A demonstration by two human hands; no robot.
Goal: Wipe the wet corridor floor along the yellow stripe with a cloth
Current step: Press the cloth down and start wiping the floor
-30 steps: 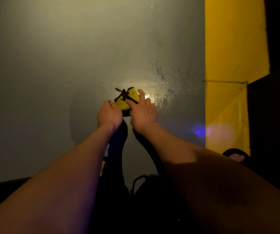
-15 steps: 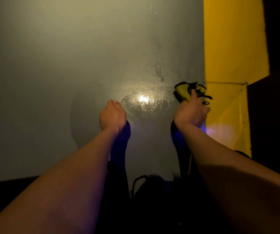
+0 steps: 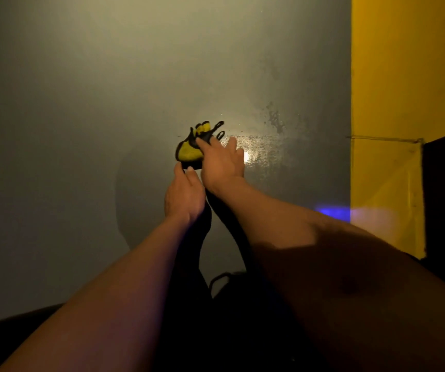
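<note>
**Cloth mid-wipe on the wet grey floor, well short of the yellow stripe**

Cloth, yellow with dark trim and loose loops, lies bunched on the grey floor near the middle of the view. Just below it, the left hand reaches forward with its fingertips at the cloth's dark lower edge; the light is dim, so whether they pinch that edge or only touch it cannot be told. Beside it, the right hand lies over the cloth's right side with fingers stretched out fairly flat, pressing it to the floor rather than gripping it. To the right of that hand a wet patch glistens under a bright reflection, with darker speckled spots above it. Further right runs the yellow stripe, well apart from the cloth, and beyond it a dark edge.

The step in hand looks like a wiping pass across the damp area. The next move probably calls for pushing the cloth rightward through the shiny patch towards the stripe, keeping firm, even downward pressure so the bunched fabric does not roll or skip over the water.
</note>
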